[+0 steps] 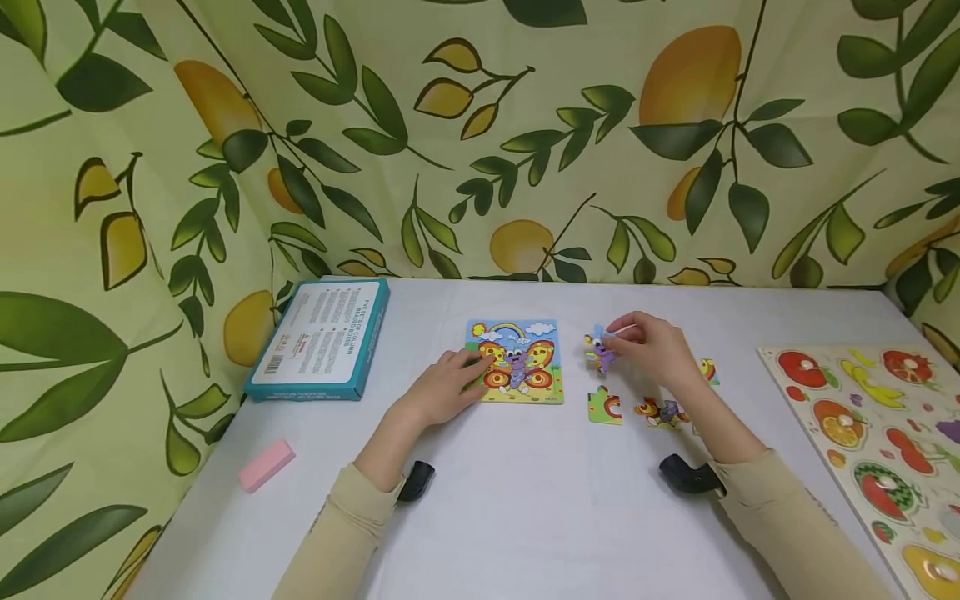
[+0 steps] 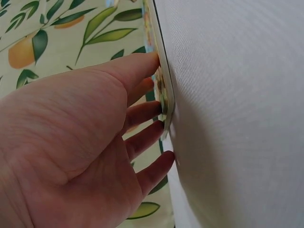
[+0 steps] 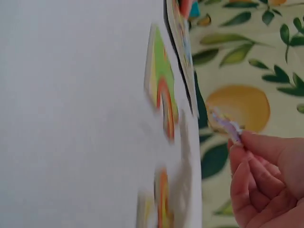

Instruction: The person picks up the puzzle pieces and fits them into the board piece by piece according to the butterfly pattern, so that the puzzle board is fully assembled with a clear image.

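My left hand [image 1: 444, 385] rests its fingertips on the left edge of a square butterfly puzzle board [image 1: 553, 388]. In the left wrist view its fingers [image 2: 145, 114] are spread and loosely bent against the board's edge. To the board's right, my right hand [image 1: 662, 352] pinches a purple and blue puzzle piece [image 1: 597, 353] between thumb and fingers. The right wrist view shows this piece [image 3: 227, 124] raised off the table. Below that hand lie a green piece with a red arc [image 1: 604, 407] and an orange and purple piece [image 1: 662, 412]. Another piece [image 1: 708, 370] is partly hidden behind the right forearm.
A teal and white box [image 1: 318, 337] lies at the back left, with a pink block [image 1: 267, 465] nearer the front. On the right is a large fruit peg board [image 1: 862, 433]. A leaf-patterned cloth [image 1: 465, 167] hangs behind the white table [image 1: 517, 508].
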The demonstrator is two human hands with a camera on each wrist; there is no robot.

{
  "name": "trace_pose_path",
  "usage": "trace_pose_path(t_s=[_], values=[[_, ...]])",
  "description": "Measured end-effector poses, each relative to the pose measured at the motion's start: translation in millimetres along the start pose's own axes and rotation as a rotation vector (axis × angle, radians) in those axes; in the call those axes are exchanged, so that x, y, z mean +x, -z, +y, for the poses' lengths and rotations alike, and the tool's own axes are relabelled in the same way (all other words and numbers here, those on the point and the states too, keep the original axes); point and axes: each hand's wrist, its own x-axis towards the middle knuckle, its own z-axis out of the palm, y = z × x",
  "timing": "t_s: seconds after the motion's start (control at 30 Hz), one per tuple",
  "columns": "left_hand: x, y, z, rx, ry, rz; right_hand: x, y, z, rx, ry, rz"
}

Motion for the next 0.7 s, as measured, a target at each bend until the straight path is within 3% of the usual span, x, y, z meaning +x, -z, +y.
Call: trace_pose_path(t_s=[0.2, 0.43, 0.7], values=[[0.1, -0.2, -0.4, 0.029, -0.005, 0.001, 19.4, -39.7, -26.4, 0.248, -0.097, -0.118], [-0.3, 1.9, 0.9, 0.014, -0.028, 0.011, 30.8, -70.7, -45.4, 0.333, -0.067, -0.149], [-0.8, 3.2, 0.9, 0.029, -0.051, -0.007, 37.9, -86.0, -52.0, 0.344, -0.089, -0.175]])
